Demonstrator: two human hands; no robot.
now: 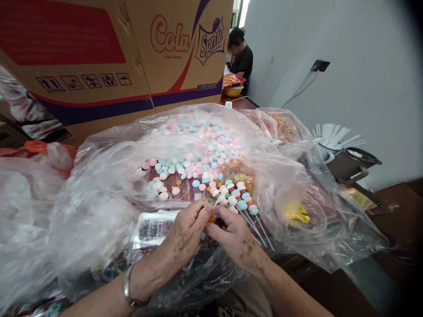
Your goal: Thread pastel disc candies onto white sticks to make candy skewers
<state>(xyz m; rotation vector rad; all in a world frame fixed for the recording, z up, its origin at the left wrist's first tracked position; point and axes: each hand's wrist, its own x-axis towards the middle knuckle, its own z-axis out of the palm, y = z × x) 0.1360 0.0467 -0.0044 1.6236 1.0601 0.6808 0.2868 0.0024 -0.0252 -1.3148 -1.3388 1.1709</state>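
Near the front edge of the counter (243,104), your left hand (185,228) and right hand (238,241) meet fingertip to fingertip. Each grip is closed to a pinch of thumb and forefinger, and between them you have hold of a small yellow-orange piece (212,217), mostly hidden by your fingers. A white stick (218,200) shows just beyond your fingertips; you cannot tell from here which hand, if either, has it.

Just beyond and to the right of your grip lie threaded candy sticks (242,205), their bare ends slanting toward the counter's front edge. Farther back, loose pink, blue and white candies (194,165) spread toward the back edge, partly under a clear plastic bag (109,158). Just beside your left hand, a white printed packet (153,229) lies partly behind your wrist.
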